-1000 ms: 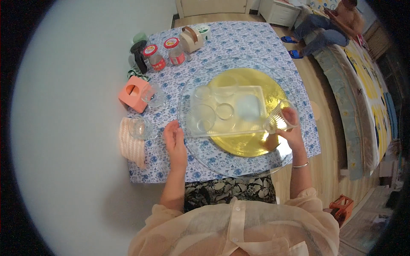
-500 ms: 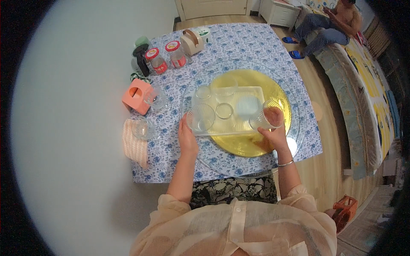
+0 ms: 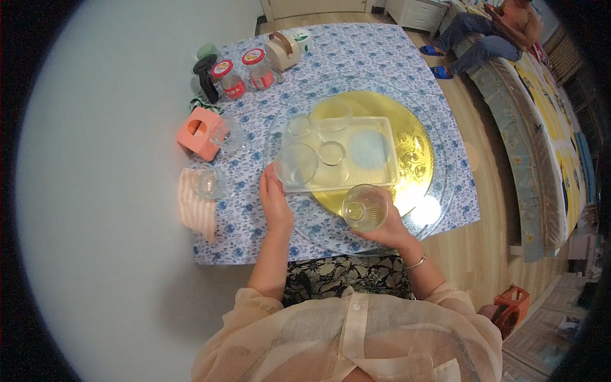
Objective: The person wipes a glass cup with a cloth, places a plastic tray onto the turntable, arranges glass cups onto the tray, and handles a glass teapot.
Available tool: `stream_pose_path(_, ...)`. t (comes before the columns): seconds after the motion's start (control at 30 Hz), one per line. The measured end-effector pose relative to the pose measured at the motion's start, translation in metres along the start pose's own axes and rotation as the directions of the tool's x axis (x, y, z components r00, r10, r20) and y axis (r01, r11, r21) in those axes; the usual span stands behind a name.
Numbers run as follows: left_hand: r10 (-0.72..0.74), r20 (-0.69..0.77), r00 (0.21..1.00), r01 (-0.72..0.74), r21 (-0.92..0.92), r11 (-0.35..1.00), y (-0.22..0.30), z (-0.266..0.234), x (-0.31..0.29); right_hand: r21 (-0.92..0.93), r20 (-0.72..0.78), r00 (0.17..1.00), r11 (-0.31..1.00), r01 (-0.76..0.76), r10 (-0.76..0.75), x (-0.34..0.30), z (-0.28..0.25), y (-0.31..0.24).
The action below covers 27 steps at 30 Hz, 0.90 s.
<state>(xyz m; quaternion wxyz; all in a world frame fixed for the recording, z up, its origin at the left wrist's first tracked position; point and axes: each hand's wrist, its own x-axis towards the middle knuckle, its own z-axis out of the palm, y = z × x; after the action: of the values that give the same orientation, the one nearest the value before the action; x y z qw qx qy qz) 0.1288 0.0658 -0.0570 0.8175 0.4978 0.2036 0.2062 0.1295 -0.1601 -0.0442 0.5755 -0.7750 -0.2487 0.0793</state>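
Note:
My right hand (image 3: 391,230) is closed round a clear ribbed drinking glass (image 3: 365,208), tilted so its round base shows, just off the tray's near edge. My left hand (image 3: 275,207) has its fingers stretched out along the near left corner of a pale rectangular tray (image 3: 389,175), beside a clear glass (image 3: 296,164); whether it touches tray or glass I cannot tell. On or over the tray are a small round glass (image 3: 331,153), another small glass (image 3: 299,126), a wider glass bowl (image 3: 331,114) at the far edge, and a pale blue round patch (image 3: 369,148).
Beneath the tray lies a shiny gold round board (image 3: 417,146) on a clear glass turntable (image 3: 439,204). Leftward are glass cups (image 3: 207,183), a knitted cloth (image 3: 197,213) and an orange box (image 3: 199,134). Red-lidded jars (image 3: 259,70) stand far left. A person (image 3: 503,32) sits on a bed.
My right hand has brought the ribbed glass from the tray's right side toward me and to the left, turning it. The left hand stays by the tray corner. The view has shifted slightly.

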Motion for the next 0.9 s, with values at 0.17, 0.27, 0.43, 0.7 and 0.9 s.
stream_pose_path(0.17, 0.012, 0.013, 1.0, -0.012, 0.029, 0.999, 0.003, -0.002, -0.002, -0.102, 0.005, 1.0, 0.995, 0.013, -0.013, 0.0, 0.007, -0.005)
stream_pose_path(0.27, 0.009, 0.01, 1.0, -0.009, 0.036, 0.999, 0.005, 0.001, -0.004, -0.142, 0.009, 1.0, 0.99, 0.015, -0.013, 0.002, 0.006, -0.011)
stream_pose_path(0.43, -0.028, 0.016, 0.999, 0.027, 0.051, 0.998, 0.002, -0.008, 0.005, -0.062, 0.08, 0.996, 0.998, -0.029, 0.033, -0.002, -0.007, -0.008)
stream_pose_path(0.7, -0.172, 0.15, 0.974, 0.169, 0.032, 0.985, 0.006, -0.012, 0.021, -0.23, -0.47, 0.851, 0.898, -0.374, 0.234, 0.027, -0.06, 0.02)
stream_pose_path(0.9, -0.24, 0.054, 0.969, 0.245, -0.143, 0.959, 0.01, -0.009, 0.027, -0.522, -0.436, 0.885, 0.756, -0.395, 0.162, 0.042, -0.045, 0.025)
